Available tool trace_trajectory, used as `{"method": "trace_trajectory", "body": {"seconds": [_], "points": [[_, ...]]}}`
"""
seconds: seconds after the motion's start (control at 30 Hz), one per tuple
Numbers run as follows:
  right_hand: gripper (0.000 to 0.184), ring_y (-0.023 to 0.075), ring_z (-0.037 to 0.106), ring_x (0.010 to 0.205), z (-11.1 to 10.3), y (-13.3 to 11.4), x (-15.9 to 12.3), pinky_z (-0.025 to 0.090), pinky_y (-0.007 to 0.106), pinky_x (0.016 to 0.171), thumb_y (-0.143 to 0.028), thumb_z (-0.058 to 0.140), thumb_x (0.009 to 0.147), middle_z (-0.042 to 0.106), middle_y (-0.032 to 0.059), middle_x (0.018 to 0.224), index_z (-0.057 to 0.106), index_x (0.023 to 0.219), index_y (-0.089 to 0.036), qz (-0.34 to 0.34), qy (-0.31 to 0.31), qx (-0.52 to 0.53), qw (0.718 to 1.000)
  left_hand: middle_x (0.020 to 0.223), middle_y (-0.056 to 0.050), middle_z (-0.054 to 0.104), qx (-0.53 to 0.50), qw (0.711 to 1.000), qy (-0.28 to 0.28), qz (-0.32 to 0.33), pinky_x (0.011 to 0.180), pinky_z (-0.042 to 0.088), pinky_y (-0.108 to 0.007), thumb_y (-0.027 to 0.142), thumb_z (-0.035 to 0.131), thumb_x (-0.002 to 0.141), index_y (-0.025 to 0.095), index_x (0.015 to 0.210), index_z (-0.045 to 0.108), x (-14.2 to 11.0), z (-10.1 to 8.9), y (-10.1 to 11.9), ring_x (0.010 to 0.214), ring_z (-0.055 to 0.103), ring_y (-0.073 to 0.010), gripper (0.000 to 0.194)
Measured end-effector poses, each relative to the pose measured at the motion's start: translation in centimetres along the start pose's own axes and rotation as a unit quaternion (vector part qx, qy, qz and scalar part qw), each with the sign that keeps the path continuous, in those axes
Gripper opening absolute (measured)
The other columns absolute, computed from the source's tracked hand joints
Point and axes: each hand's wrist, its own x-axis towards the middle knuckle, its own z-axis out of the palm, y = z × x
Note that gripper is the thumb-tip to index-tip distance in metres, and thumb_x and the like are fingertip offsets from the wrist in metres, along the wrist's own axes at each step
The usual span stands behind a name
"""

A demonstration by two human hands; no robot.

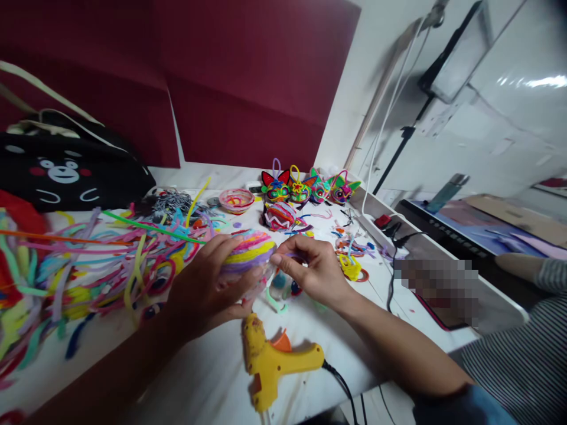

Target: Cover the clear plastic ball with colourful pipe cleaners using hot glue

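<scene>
My left hand (217,286) is wrapped round a striped ball (252,251) covered in fuzzy pink, orange, yellow and purple stems. At the ball's right side, my right hand (310,265) is closed, thumb and forefinger pinched together against its surface. Whatever is between those fingertips is too small to name. A yellow hot glue gun (274,363) with an orange trigger lies on the table just below the ball. Behind my right hand, small pieces on the table are partly hidden.
Loose pipe cleaners (110,254) are heaped on the left. Several finished cat-like ornaments (299,189), a striped bowl (237,200) and another striped ball (281,216) stand at the back. A black bag (66,171) is far left; a person's striped sleeve (522,348) shows at right.
</scene>
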Motion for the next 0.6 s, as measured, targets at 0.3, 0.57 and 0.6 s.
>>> {"method": "trace_trajectory", "body": {"seconds": [0.3, 0.57, 0.6], "points": [[0.045, 0.0123, 0.05, 0.055, -0.3, 1.3, 0.7, 0.038, 0.026, 0.054, -0.062, 0.083, 0.078, 0.062, -0.0016, 0.062, 0.069, 0.078, -0.019, 0.05, 0.011, 0.067, 0.996, 0.154, -0.015, 0.048, -0.009, 1.0, 0.002, -0.019, 0.111, 0.058, -0.059, 0.028, 0.084, 0.08, 0.029, 0.132, 0.058, -0.1, -0.2, -0.1, 0.141, 0.055, -0.0399, 0.057], [0.046, 0.0118, 0.052, 0.058, -0.5, 1.2, 0.6, 0.039, 0.026, 0.056, -0.064, 0.077, 0.086, 0.064, -0.001, 0.068, 0.069, 0.082, -0.018, 0.024, 0.001, 0.029, 0.999, 0.159, -0.015, 0.044, 0.004, 1.0, 0.016, -0.013, 0.116, 0.055, -0.057, 0.032, 0.085, 0.08, 0.029, 0.14, 0.056, -0.4, -0.1, -0.3, 0.144, 0.052, -0.0376, 0.067], [0.047, 0.0118, 0.052, 0.058, -0.5, 1.2, 0.6, 0.039, 0.026, 0.057, -0.064, 0.077, 0.086, 0.064, -0.0012, 0.068, 0.07, 0.082, -0.018, 0.025, -0.001, 0.032, 0.999, 0.159, -0.014, 0.046, 0.001, 1.0, 0.016, -0.02, 0.116, 0.056, -0.056, 0.032, 0.084, 0.08, 0.029, 0.139, 0.057, -0.4, -0.1, -0.2, 0.144, 0.053, -0.0373, 0.064]]}}
